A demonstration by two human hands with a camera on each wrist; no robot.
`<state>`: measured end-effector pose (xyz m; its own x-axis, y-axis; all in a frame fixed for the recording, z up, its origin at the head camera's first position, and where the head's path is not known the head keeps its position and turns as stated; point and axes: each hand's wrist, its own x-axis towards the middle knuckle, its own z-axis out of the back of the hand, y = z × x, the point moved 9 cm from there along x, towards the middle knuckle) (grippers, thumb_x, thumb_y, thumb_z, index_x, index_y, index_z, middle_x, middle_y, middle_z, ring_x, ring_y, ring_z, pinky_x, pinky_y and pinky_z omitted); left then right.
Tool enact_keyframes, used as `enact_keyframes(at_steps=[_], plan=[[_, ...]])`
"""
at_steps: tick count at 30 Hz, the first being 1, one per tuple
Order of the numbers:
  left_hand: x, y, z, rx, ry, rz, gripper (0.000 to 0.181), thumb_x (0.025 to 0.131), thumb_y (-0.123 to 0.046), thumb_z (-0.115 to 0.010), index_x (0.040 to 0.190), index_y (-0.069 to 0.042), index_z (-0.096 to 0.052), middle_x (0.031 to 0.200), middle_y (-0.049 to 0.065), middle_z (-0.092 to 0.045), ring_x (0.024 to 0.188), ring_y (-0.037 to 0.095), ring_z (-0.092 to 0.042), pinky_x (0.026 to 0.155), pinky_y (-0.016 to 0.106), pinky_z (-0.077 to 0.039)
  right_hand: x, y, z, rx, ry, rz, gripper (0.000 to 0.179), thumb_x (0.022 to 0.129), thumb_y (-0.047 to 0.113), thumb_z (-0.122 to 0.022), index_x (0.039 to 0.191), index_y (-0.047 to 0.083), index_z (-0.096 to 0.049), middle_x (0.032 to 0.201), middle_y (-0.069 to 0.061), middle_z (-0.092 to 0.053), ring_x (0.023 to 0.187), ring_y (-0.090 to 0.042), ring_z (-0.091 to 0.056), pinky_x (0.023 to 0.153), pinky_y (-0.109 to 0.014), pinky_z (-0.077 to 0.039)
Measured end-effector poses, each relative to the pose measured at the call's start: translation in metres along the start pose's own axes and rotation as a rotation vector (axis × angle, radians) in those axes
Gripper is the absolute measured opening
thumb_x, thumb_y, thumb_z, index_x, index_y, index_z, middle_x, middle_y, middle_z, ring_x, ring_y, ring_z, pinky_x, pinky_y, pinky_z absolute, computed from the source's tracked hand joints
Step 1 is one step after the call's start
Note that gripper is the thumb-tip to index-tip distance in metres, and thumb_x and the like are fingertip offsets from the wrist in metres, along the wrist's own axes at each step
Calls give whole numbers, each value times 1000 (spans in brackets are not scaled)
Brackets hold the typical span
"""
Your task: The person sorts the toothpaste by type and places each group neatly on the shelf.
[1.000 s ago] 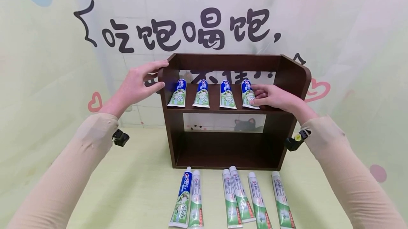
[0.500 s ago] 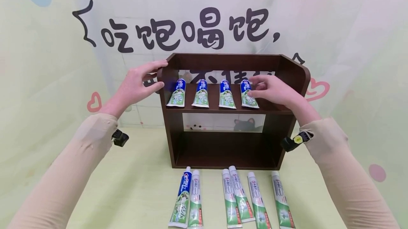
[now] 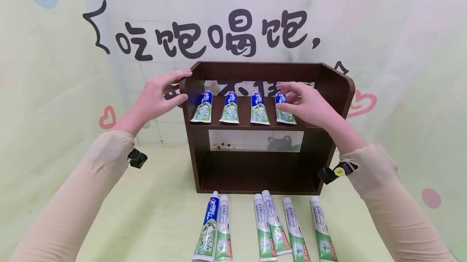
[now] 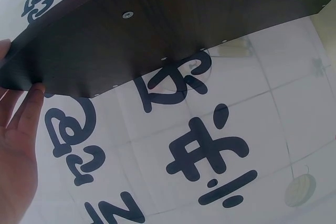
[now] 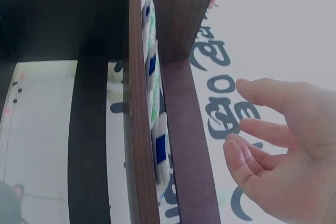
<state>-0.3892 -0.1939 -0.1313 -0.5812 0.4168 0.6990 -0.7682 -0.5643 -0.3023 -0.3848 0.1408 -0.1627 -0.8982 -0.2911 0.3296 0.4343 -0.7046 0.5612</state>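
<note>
A dark brown two-tier shelf rack [image 3: 255, 127] stands on the table. On its upper board several blue, white and green toothpaste tubes lie in a row, the leftmost tube [image 3: 202, 108] beside the side panel. My left hand [image 3: 155, 97] grips the front edge of the left panel between thumb and fingers; the left wrist view shows fingers [image 4: 31, 106] against the panel's outer face. In front of the rightmost tube [image 3: 287, 118], partly covering it, is my right hand [image 3: 310, 106]. In the right wrist view its fingers are spread, apart from the tubes [image 5: 160, 148], holding nothing.
Before the rack lie one blue-capped-end toothpaste tube [image 3: 207, 229] and several white and green tubes, including one at the far right [image 3: 324, 229]. The rack's lower board [image 3: 260, 172] sits just behind them. A printed curtain [image 3: 401, 71] hangs behind.
My right hand has let go of the rightmost tube on the upper board and drawn back toward me, its fingers spreading. The left hand has stayed on the rack.
</note>
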Motion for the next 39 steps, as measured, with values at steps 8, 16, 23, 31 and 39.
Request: enact_keyframes(at_steps=[8, 16, 23, 31, 39], plan=[[1, 1, 0, 1, 0, -2, 53, 86, -2, -72, 137, -8, -58, 144, 9, -57, 124, 26, -60, 100, 39, -54, -6, 14, -8, 35, -48, 72, 55, 91, 24, -72, 141, 17, -52, 134, -10, -58, 116, -27, -59, 98, -46, -58], [1, 1, 0, 3, 1, 3, 54, 86, -2, -72, 138, -8, -57, 144, 10, -57, 122, 26, -61, 100, 37, -55, -16, 31, -20, 67, -69, 146, 56, 88, 21, -75, 140, 15, -53, 135, -8, -58, 114, -23, -58, 96, -45, -59], [1, 1, 0, 7, 1, 7, 53, 87, -2, -72, 137, -8, -58, 144, 9, -57, 123, 26, -61, 100, 38, -55, -25, 45, -33, 108, -49, 182, 56, 88, 18, -74, 140, 13, -53, 131, -11, -59, 112, -25, -57, 97, -44, -59], [2, 1, 0, -6, 2, 5, 53, 87, -2, -72, 137, -9, -58, 144, 9, -57, 126, 26, -59, 101, 27, -55, -33, 52, -52, 135, -15, 196, 55, 88, 20, -75, 139, 15, -55, 132, -9, -58, 111, -24, -61, 91, -39, -62], [1, 1, 0, 3, 5, 7, 53, 86, -2, -72, 137, -10, -58, 144, 9, -57, 126, 26, -59, 100, 27, -55, -38, 58, -71, 157, -5, 255, 54, 88, 19, -75, 138, 13, -55, 133, -7, -59, 114, -19, -59, 95, -36, -61]])
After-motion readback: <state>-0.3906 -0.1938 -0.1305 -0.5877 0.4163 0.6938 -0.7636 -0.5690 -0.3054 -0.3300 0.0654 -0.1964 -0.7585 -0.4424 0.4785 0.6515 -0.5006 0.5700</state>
